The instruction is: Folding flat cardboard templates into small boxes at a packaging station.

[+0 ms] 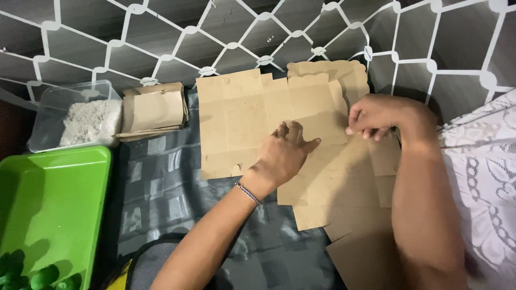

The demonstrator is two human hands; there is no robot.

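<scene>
Two bare hands are working on a flat, unfolded brown cardboard box blank that is lying on a grey checked cloth in front of a white lattice screen. The left hand is pressing down on the middle of the blank with its palm flat and fingers spread, gripping nothing; a thin bracelet is circling its wrist. The right hand is curling over the right part of the blank, fingertips bunched as if pinching a panel edge, though the exact contact is hidden beneath the knuckles. More flat blanks are lying beneath and toward the near side, overlapping one another. Left of the blank, an already folded brown box is resting on the cloth, touching a clear plastic tub of pale crumbly material. A green tray is sitting at the near left, with small green fruits in its corner.

Judged risks: because the blanks are overlapping, the pinching fingers could be lifting two sheets at once; a fold started off the scored line could be creasing the panel crookedly; if the flat hand eases its pressure, the blank could be sliding on the soft cloth.
</scene>
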